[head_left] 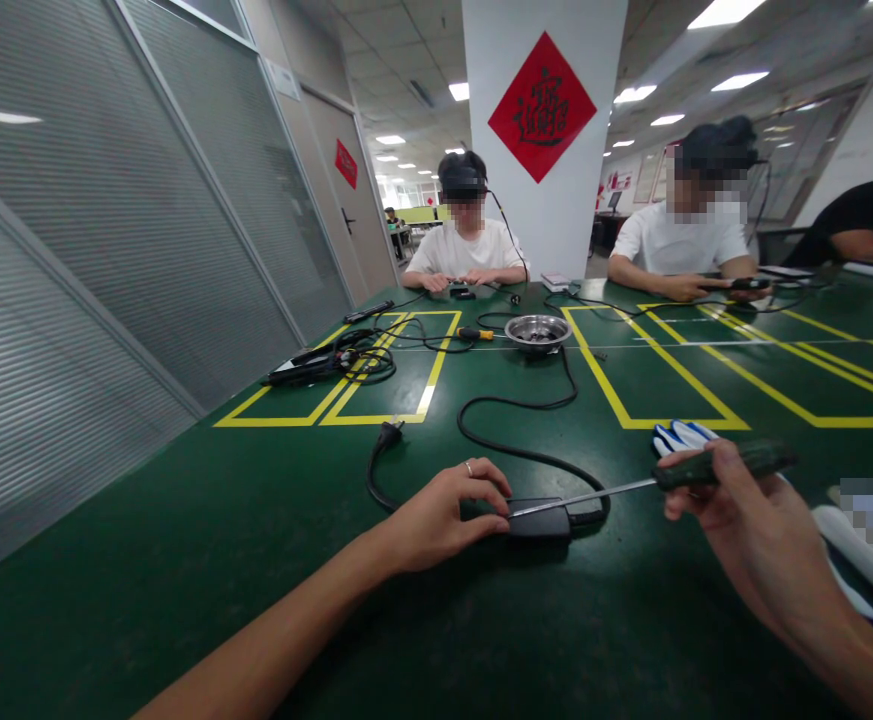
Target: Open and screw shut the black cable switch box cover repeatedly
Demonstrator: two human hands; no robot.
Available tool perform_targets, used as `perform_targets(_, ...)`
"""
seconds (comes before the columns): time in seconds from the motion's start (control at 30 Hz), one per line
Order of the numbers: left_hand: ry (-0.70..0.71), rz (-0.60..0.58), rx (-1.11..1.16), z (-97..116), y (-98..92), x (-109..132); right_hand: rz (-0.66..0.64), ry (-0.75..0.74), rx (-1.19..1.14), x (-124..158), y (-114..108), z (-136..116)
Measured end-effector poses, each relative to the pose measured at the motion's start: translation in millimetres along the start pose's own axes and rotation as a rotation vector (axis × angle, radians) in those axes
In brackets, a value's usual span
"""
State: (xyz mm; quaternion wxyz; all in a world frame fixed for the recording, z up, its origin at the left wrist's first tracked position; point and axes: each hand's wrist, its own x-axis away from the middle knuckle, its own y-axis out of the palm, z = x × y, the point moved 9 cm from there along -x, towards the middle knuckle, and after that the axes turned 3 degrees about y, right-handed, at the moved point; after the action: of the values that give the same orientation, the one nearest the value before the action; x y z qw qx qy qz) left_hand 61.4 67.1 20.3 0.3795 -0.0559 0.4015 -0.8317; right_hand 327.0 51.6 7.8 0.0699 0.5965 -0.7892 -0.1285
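Squarely against the left hand (443, 520), a flat black corded adapter (545, 522).

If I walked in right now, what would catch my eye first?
Close up, the left hand pins a black power adapter to the green table while the right hand sets a screwdriver tip against it. Behind, a red diamond poster hangs on the white pillar.

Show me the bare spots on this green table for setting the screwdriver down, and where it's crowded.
Bare: green table left of the left hand and the plug; and the yellow-taped box between the metal bowl and the gloves. Crowded: around the adapter, where cable, screwdriver and right hand meet, and the cord tangle far left.
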Motion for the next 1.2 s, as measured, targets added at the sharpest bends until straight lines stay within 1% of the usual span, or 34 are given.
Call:
perform_targets(0.1, 0.017, -0.013, -0.011, 2, 1.4, 0, 0.027, 0.003, -0.020, -1, -2, -1)
perform_targets(0.23, 0.012, -0.060, -0.035, 3, 1.7, 2, 0.069, 0.001, -0.037, -3, -6, -3)
perform_targets(0.37, -0.002, -0.101, -0.031, 0, 1.7, 3, 0.075, -0.013, -0.033, -5, -9, -2)
perform_targets(0.53, -0.022, -0.097, 0.033, 0, 2.0, 3, 0.031, -0.052, -0.019, -5, -7, -5)
perform_targets(0.7, -0.040, -0.078, 0.071, 1, 3.9, 3, -0.038, -0.086, 0.015, 2, 2, -10)
perform_targets(0.9, -0.052, -0.097, 0.079, -1, 4.5, 3, -0.087, -0.139, 0.082, 9, 7, -15)
perform_targets(1.1, -0.071, -0.079, 0.087, -6, 4.5, 3, -0.117, -0.193, 0.168, 16, 10, -21)
perform_targets(1.2, -0.090, -0.068, 0.089, -9, 4.9, 2, -0.175, -0.201, 0.145, 18, 14, -22)
